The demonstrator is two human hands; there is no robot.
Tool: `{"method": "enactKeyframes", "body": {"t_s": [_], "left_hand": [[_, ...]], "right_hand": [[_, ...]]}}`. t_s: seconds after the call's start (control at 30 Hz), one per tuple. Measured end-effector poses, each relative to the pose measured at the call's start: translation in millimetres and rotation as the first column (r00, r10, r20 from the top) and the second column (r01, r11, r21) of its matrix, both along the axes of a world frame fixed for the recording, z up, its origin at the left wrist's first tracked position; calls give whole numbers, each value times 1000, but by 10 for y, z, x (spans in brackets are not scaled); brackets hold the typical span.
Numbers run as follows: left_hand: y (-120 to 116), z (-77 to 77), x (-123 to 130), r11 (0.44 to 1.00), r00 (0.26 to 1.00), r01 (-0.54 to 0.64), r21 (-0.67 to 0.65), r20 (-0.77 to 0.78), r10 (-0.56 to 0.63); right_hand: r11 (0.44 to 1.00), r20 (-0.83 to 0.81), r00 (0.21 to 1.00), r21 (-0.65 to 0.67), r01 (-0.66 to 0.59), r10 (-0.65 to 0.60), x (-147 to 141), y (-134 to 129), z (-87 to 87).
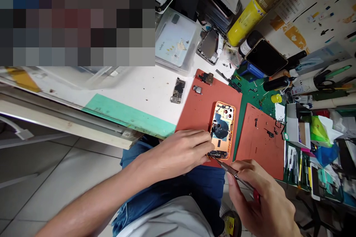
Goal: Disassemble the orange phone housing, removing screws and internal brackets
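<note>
**Two Bare Hands Meet at the Near End of an Opened Phone Housing**

An orange-rimmed phone housing (223,135), its inside facing up, rests on a red mat (190,116), a placement that seems to give the tool direct access to the parts within. The left hand (186,150) lies at the housing's near left corner, fingers bent and drawn together, apparently to steady the frame; whether its fingertips pinch a small part there cannot be told. The right hand (264,192), at the housing's near right, pinches a slender metal tool (235,173) between thumb and fingers, slanted so that its tip reaches the dark strip of parts (218,154) across the near end, probably for fine control.

Beyond the housing and to its left, a dark camera-like module (206,78) and a small silvery part (197,89) sit apart on the same mat, perhaps to avoid mixing them up. A circuit board (178,90) lies farther left of the housing, on the white worktop (139,92). To its right, a second red mat (261,155) carries small dark pieces (270,133), likely spread out to stay easy to see. A yellow can (250,18) stands well beyond the housing.
</note>
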State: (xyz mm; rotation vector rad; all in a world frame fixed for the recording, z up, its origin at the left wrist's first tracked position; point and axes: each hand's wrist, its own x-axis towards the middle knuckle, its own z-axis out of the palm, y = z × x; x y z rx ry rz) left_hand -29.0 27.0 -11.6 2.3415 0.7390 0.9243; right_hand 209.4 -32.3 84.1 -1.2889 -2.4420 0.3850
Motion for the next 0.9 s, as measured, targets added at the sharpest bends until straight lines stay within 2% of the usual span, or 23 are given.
{"method": "enactKeyframes", "body": {"t_s": [0.07, 0.27, 0.53, 0.9], "left_hand": [[0, -3, 3, 1000, 1000, -5, 6, 2, 5], [1, -7, 9, 1000, 1000, -3, -3, -14, 3], [2, -10, 3, 1000, 1000, -1, -6, -21, 0], [-2, -20, 13, 1000, 1000, -15, 7, -17, 15]], "right_hand": [[996, 18, 997, -47, -79, 80, 18, 23, 48], [970, 67, 994, 218, -103, 90, -93, 108, 89], [977, -13, 992, 173, -122, 126, -102, 122, 48], [972, 69, 991, 199, -127, 116, -111, 68, 97]]}}
